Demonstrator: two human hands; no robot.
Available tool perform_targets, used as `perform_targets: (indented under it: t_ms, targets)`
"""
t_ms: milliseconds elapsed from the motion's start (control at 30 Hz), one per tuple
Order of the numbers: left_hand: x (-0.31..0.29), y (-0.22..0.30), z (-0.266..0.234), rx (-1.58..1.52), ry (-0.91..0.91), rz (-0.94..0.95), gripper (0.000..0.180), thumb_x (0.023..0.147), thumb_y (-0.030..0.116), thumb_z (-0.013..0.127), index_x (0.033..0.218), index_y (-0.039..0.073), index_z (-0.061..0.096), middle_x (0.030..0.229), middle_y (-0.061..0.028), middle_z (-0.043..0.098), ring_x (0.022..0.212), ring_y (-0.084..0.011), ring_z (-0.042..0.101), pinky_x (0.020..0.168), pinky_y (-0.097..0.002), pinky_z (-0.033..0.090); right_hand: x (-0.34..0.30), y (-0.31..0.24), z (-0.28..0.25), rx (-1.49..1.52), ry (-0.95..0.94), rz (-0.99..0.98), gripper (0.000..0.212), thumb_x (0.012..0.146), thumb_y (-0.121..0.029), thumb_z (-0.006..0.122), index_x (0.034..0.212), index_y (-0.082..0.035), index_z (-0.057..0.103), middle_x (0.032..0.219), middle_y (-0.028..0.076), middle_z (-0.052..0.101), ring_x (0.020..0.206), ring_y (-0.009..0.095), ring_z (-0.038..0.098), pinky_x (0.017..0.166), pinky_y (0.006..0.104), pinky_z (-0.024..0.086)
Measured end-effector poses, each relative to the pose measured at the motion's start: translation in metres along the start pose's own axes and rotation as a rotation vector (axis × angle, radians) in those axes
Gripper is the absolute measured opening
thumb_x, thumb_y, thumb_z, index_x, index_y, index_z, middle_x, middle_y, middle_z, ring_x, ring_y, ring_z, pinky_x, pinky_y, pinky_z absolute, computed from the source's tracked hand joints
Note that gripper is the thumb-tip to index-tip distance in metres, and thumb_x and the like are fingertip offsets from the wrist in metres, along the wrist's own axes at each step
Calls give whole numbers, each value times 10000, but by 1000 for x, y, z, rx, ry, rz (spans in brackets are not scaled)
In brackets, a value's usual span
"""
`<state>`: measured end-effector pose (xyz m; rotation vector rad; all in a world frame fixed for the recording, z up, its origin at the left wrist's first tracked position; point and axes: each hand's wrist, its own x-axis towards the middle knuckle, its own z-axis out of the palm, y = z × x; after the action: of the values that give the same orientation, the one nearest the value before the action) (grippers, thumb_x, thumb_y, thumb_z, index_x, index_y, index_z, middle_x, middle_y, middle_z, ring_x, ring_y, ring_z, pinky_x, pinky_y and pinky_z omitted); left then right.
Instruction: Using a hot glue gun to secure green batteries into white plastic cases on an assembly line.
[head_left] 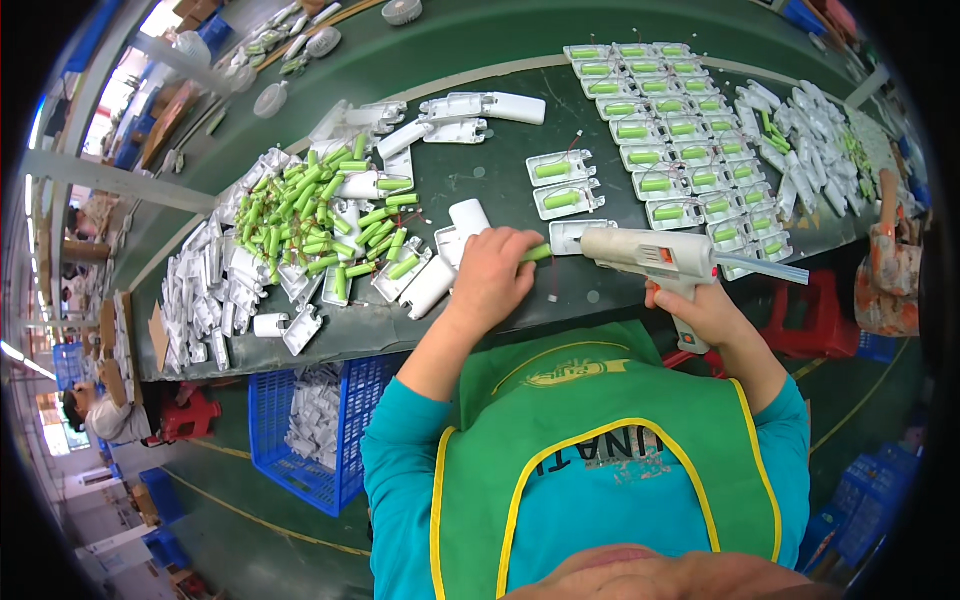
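Head view: white shell (566,232) lies between left hand (495,273), gripping green cell (538,253), and right hand (707,308), clasping glue gun (645,249).

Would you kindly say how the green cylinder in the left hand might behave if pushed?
The green cylinder would probably roll, given its rounded sides. It likely feels stiff: the end beyond the left hand doesn't sag.
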<state>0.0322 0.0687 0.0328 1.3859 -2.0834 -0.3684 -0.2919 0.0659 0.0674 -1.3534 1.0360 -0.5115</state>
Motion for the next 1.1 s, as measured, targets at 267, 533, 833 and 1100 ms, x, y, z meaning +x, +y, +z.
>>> perform_targets:
  t_ms: [267,533,833,1100]
  targets:
    - [22,10,17,8,22,198,279,735,55,729,996,123,654,968,-16,643,916,-233,581,796,-377,411,-11,6,-6,6,92,20,499,842,-200,733,1254,4,537,1038,75,621,932,149,596,822,317,508]
    - [38,7,44,45,17,240,295,706,74,762,979,125,665,1036,-17,625,991,-244,573,834,-392,413,-16,-11,-14,173,16,55,595,841,-209,730,1350,-23,483,1072,80,618,969,143,585,801,304,498]
    - [42,0,60,21,133,149,170,691,120,783,810,94,665,1122,-25,601,1090,-269,537,869,-417,408,-24,-11,-16,190,2,57,597,860,-244,692,1370,-34,464,1067,82,614,974,149,590,782,289,485]
    - [42,1,66,26,192,117,183,683,122,787,801,104,648,1141,-1,614,1111,-256,535,871,-421,401,-22,-7,-5,180,61,22,498,903,-207,642,1332,-6,486,1063,83,614,991,162,600,880,323,480]
